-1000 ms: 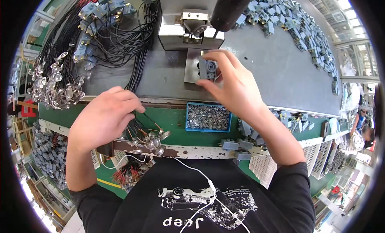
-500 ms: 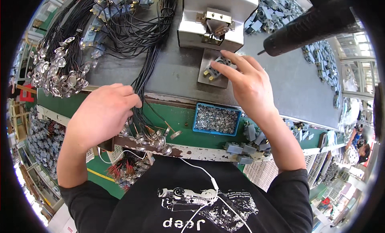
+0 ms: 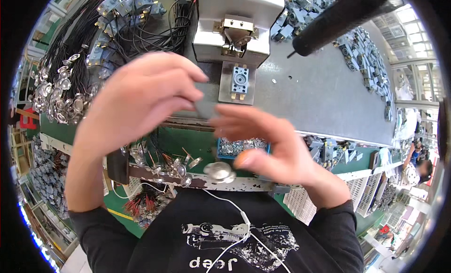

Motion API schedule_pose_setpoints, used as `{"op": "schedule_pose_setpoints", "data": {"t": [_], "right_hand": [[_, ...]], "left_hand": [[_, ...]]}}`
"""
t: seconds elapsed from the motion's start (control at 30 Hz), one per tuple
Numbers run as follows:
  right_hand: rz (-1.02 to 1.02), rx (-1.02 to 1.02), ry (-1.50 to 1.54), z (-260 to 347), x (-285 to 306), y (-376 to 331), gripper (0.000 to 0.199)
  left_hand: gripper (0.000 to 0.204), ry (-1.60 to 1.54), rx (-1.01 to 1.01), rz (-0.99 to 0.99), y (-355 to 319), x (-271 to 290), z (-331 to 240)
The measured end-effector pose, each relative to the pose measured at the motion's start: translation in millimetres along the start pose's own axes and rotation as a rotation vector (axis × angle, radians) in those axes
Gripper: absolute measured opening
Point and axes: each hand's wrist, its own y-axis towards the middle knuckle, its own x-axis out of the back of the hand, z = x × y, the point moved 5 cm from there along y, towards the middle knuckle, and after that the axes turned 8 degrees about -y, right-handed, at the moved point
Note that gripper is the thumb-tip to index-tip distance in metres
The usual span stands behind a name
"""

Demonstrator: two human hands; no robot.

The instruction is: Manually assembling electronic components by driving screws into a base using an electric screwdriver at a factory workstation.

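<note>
Raised in front of the machine, my left hand (image 3: 145, 92) is blurred, its fingers curled together around something I cannot make out. A smeared grey-green patch (image 3: 205, 109) shows between its fingertips and my right hand. My right hand (image 3: 277, 148) is also blurred, thumb and fingers spread apart. Just left of that thumb is a round silver metal disc (image 3: 220, 172), blurred; what carries it is hidden. Beyond both hands, a blue-grey switch block (image 3: 239, 80) with brass terminals lies on a square metal plate (image 3: 224, 87), touched by neither hand.
A metal fixture machine (image 3: 206, 42) stands behind the plate. A black electric screwdriver (image 3: 324, 33) hangs at upper right. Blue-grey blocks (image 3: 369, 61) are heaped right. Black wires with silver discs (image 3: 58, 92) lie left. A blue tray (image 3: 228, 153) of small metal parts sits under my right hand.
My right hand has left the switch block and come nearer and leftward, spreading. My left hand has risen from the wires and discs near the edge. The block now lies straight on its plate.
</note>
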Motion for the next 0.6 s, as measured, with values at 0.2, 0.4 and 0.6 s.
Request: {"op": "schedule_pose_setpoints", "data": {"t": [0.2, 0.4, 0.6], "right_hand": [[-0.028, -0.182, -0.060, -17, 8, -21, 0.043], [0.152, 0.086, -0.868, -8, 34, 17, 0.032], [-0.359, 0.025, -0.009, -39, 47, -8, 0.052]], "left_hand": [[0.012, -0.178, -0.055, 0.096, 16, -37, -2], [0.012, -0.077, 0.065, 0.285, 2, -55, 14], [0.014, 0.085, 0.065, 0.034, 11, -49, 5]]}}
